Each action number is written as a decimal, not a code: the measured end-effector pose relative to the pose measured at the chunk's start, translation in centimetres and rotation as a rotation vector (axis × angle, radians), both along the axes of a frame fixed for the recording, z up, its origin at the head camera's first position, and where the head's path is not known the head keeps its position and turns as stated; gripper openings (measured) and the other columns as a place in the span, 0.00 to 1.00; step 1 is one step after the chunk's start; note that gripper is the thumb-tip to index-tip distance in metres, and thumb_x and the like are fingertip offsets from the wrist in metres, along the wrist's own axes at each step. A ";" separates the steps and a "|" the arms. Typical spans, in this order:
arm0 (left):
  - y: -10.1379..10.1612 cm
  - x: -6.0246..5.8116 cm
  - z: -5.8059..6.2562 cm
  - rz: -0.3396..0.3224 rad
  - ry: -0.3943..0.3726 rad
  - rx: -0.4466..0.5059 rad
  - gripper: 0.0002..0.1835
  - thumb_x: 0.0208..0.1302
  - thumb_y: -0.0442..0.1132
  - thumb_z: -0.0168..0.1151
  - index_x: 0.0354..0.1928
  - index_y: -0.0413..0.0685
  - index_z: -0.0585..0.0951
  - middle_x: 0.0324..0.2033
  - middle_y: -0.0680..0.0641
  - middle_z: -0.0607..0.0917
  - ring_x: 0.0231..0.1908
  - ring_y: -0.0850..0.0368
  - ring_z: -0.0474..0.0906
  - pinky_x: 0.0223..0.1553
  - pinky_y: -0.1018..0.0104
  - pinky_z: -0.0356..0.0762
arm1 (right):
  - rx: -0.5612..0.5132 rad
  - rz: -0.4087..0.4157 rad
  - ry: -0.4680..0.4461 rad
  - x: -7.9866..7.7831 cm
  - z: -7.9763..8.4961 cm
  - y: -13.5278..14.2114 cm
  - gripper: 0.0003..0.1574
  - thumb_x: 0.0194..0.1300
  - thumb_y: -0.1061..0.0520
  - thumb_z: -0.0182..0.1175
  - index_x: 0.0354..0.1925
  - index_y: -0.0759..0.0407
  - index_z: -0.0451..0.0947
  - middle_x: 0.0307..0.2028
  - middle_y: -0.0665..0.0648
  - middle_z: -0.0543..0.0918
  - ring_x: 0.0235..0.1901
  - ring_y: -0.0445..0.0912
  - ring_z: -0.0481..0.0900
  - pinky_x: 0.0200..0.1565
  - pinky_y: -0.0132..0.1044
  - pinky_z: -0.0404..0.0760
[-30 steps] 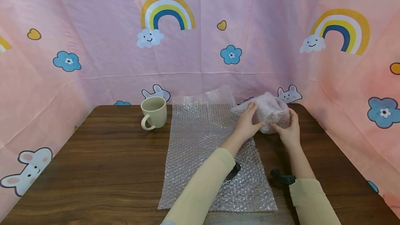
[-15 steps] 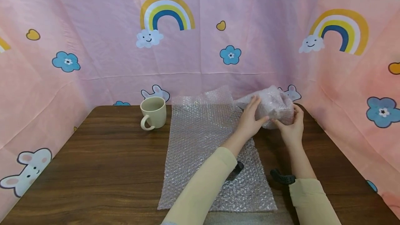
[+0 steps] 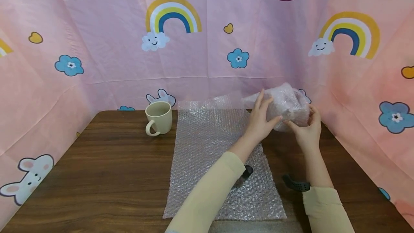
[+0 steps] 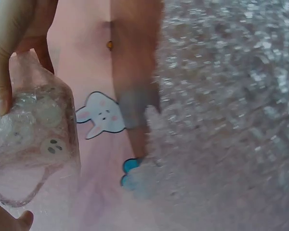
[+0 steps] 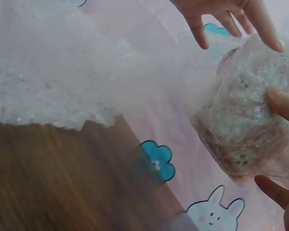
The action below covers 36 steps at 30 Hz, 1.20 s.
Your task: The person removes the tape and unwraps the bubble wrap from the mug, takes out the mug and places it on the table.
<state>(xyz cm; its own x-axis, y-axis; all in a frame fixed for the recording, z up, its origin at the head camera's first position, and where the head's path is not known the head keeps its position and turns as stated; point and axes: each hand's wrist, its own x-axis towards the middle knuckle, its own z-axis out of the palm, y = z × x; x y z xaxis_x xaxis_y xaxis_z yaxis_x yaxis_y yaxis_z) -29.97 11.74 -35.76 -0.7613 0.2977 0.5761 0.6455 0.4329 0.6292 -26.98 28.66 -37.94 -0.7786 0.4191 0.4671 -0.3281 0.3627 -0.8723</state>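
Fingers are spread on the left hand [image 3: 260,119], its thumb laid against the front of a rounded, see-through bubble-wrap bundle [image 3: 287,107], while that bundle's other side is gripped by the curled fingers and thumb of the right hand [image 3: 307,130]. From the left, a cream mug [image 3: 163,119] is seen upright on the dark brown wooden table [image 3: 106,175]; beside it, a long clear bubble-wrap sheet [image 3: 202,154] is laid out, overlapped by the left sleeve [image 3: 207,197]; by the far right corner, the bundle is held between both hands.
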 end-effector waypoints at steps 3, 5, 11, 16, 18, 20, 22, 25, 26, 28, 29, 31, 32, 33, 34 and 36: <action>-0.2 0.0 0.6 -0.012 0.063 -0.002 0.34 0.62 0.48 0.66 0.67 0.48 0.67 0.75 0.52 0.40 0.72 0.57 0.41 0.63 0.48 0.59 | -0.006 0.011 0.028 0.1 0.5 0.1 0.53 0.48 0.67 0.74 0.67 0.52 0.59 0.57 0.49 0.65 0.55 0.44 0.65 0.50 0.33 0.66; -0.3 0.1 1.0 -0.014 0.083 -0.009 0.33 0.62 0.49 0.66 0.66 0.48 0.68 0.75 0.52 0.39 0.72 0.58 0.38 0.63 0.47 0.58 | -0.003 0.009 0.043 0.3 0.8 0.1 0.53 0.48 0.67 0.74 0.67 0.52 0.59 0.56 0.47 0.64 0.54 0.44 0.66 0.48 0.33 0.67; -0.9 0.3 2.0 -0.030 0.048 -0.007 0.33 0.60 0.51 0.68 0.64 0.52 0.68 0.74 0.50 0.35 0.72 0.53 0.34 0.63 0.41 0.54 | 0.013 0.018 0.082 0.8 1.5 -0.1 0.53 0.46 0.65 0.75 0.66 0.48 0.61 0.54 0.46 0.66 0.51 0.42 0.68 0.46 0.32 0.68; -1.3 0.5 2.8 -0.024 0.037 0.002 0.32 0.57 0.52 0.70 0.62 0.55 0.69 0.74 0.48 0.36 0.72 0.50 0.32 0.64 0.37 0.45 | 0.015 0.045 0.130 1.2 2.2 -0.4 0.52 0.45 0.66 0.76 0.65 0.47 0.62 0.55 0.47 0.67 0.51 0.43 0.70 0.47 0.33 0.69; -1.5 0.7 3.1 -0.011 0.042 -0.001 0.32 0.56 0.52 0.70 0.61 0.56 0.70 0.74 0.46 0.38 0.72 0.48 0.34 0.65 0.38 0.43 | 0.015 0.055 0.140 1.3 2.5 -0.6 0.52 0.45 0.67 0.76 0.65 0.48 0.62 0.55 0.47 0.67 0.51 0.43 0.71 0.47 0.33 0.69; -1.8 0.9 3.5 -0.002 0.049 -0.004 0.32 0.56 0.53 0.71 0.61 0.56 0.70 0.74 0.43 0.40 0.72 0.47 0.35 0.66 0.40 0.43 | 0.014 0.061 0.146 1.5 2.7 -0.8 0.53 0.44 0.68 0.76 0.65 0.48 0.62 0.56 0.46 0.67 0.51 0.43 0.71 0.47 0.33 0.70; -2.0 1.2 3.8 -0.002 0.057 -0.003 0.32 0.56 0.53 0.71 0.61 0.56 0.70 0.74 0.42 0.42 0.72 0.46 0.37 0.66 0.41 0.44 | 0.014 0.062 0.150 1.7 3.1 -0.9 0.53 0.44 0.68 0.76 0.65 0.48 0.62 0.56 0.47 0.67 0.51 0.43 0.71 0.47 0.32 0.70; -2.3 1.5 4.4 0.003 0.074 0.003 0.33 0.55 0.53 0.71 0.60 0.56 0.71 0.74 0.41 0.46 0.72 0.46 0.39 0.66 0.43 0.46 | 0.022 0.057 0.161 2.0 3.5 -1.2 0.53 0.44 0.68 0.76 0.65 0.47 0.63 0.55 0.47 0.69 0.50 0.43 0.72 0.45 0.31 0.70; -2.4 1.6 4.5 0.008 0.081 0.003 0.33 0.54 0.53 0.72 0.60 0.56 0.71 0.73 0.41 0.47 0.71 0.46 0.40 0.66 0.43 0.47 | 0.026 0.055 0.162 2.0 3.6 -1.2 0.53 0.44 0.68 0.76 0.65 0.47 0.63 0.55 0.48 0.69 0.50 0.43 0.72 0.44 0.31 0.70; -2.6 1.7 4.8 0.013 0.089 0.006 0.33 0.53 0.53 0.73 0.59 0.56 0.71 0.73 0.41 0.51 0.71 0.44 0.44 0.65 0.44 0.49 | 0.035 0.055 0.177 2.1 3.8 -1.3 0.53 0.44 0.69 0.76 0.64 0.47 0.64 0.54 0.48 0.70 0.49 0.43 0.73 0.43 0.30 0.71; -2.8 1.7 4.9 0.014 0.091 0.008 0.33 0.52 0.53 0.73 0.59 0.56 0.71 0.72 0.41 0.52 0.70 0.44 0.45 0.65 0.44 0.51 | 0.039 0.055 0.184 2.1 3.9 -1.4 0.53 0.43 0.69 0.76 0.64 0.47 0.64 0.54 0.48 0.70 0.49 0.43 0.73 0.43 0.30 0.71; -3.1 1.9 5.1 0.006 0.088 0.016 0.34 0.51 0.52 0.74 0.59 0.56 0.72 0.71 0.41 0.54 0.70 0.44 0.46 0.64 0.44 0.52 | 0.046 0.058 0.190 2.2 4.1 -1.6 0.52 0.43 0.69 0.76 0.64 0.48 0.64 0.54 0.48 0.70 0.48 0.43 0.73 0.43 0.30 0.71; -3.2 1.9 5.2 -0.001 0.081 0.024 0.34 0.51 0.52 0.74 0.60 0.57 0.72 0.71 0.42 0.54 0.70 0.45 0.46 0.64 0.44 0.53 | 0.047 0.063 0.195 2.3 4.2 -1.6 0.52 0.43 0.70 0.75 0.64 0.48 0.65 0.54 0.48 0.70 0.48 0.43 0.73 0.43 0.30 0.71; -3.4 2.0 5.2 -0.011 0.075 0.032 0.34 0.51 0.52 0.74 0.60 0.57 0.72 0.71 0.42 0.54 0.70 0.45 0.46 0.64 0.44 0.53 | 0.050 0.064 0.197 2.3 4.2 -1.7 0.52 0.43 0.70 0.75 0.64 0.49 0.65 0.54 0.48 0.70 0.48 0.43 0.74 0.42 0.30 0.72; -3.5 2.0 5.2 -0.018 0.065 0.038 0.35 0.51 0.52 0.74 0.60 0.57 0.71 0.71 0.43 0.54 0.70 0.47 0.46 0.64 0.43 0.54 | 0.052 0.066 0.194 2.4 4.3 -1.8 0.52 0.43 0.70 0.76 0.64 0.49 0.65 0.55 0.48 0.69 0.48 0.43 0.73 0.42 0.30 0.72; -3.8 2.1 5.2 -0.035 0.050 0.051 0.35 0.51 0.52 0.74 0.61 0.58 0.71 0.71 0.45 0.54 0.70 0.50 0.46 0.63 0.44 0.55 | 0.055 0.065 0.176 2.5 4.4 -2.0 0.52 0.43 0.70 0.76 0.64 0.48 0.65 0.55 0.47 0.68 0.48 0.43 0.73 0.42 0.29 0.72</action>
